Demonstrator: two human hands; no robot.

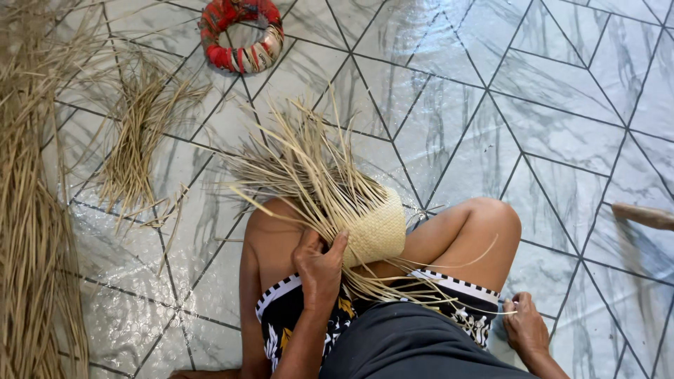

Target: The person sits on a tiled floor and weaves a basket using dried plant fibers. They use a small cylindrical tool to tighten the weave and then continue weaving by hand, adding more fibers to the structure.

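A half-woven straw basket (375, 228) rests on my lap between my bent knees, with many loose pale strands (302, 158) fanning out from it to the upper left. My left hand (319, 267) grips the basket's edge where the loose strands leave the woven part. My right hand (525, 326) is low at the right, beside my thigh, pinching the end of one thin straw strand (456, 305) that runs back toward the basket.
I sit on a glossy tiled floor (533, 105). A long heap of dry straw (31, 210) lies along the left edge, a smaller bundle (137, 133) beside it. A red cloth-wrapped ring (242, 35) lies at the top. A wooden piece (642, 215) pokes in at the right.
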